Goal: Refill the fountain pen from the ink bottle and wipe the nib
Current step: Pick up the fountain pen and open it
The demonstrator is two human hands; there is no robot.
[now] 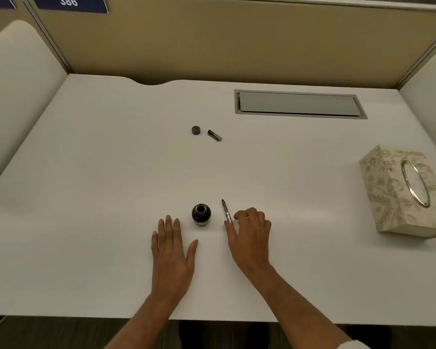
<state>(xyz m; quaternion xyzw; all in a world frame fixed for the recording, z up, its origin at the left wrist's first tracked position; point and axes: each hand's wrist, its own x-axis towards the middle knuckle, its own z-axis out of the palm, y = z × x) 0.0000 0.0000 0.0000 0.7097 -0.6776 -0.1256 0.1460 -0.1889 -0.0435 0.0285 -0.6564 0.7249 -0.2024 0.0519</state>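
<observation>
On the white surface (86, 172), from left to right:

1. My left hand (173, 250): lies flat, palm down, fingers spread and loose, gripping nothing. It rests near the front edge, just left of the ink bottle and not touching it.

2. Bottle cap (195, 130): small, round, dark, with a purplish tint at its lower side. It sits toward the middle of the surface, well apart from both hands, just left of the pen cap.

3. Ink bottle (201, 214): small, dark glass, upright, its mouth uncovered, a pale green band at the base. It stands between my two hands, near the fingertips of the left.

4. Pen cap (214, 135): short dark tube lying on its side, angled down to the right, just beside the bottle cap without touching it.

5. Fountain pen (227, 212): slim, dark with a silvery barrel, lying slanted with its far tip pointing away from me. It is just right of the ink bottle and apart from it.

6. My right hand (249, 235): fingers curled, thumb and forefinger closing on the near end of the fountain pen; whether the grip is firm I cannot tell.

7. Tissue box (388, 192): pale floral pattern, oval metal-rimmed opening on top, standing at the far right edge of the surface.
</observation>
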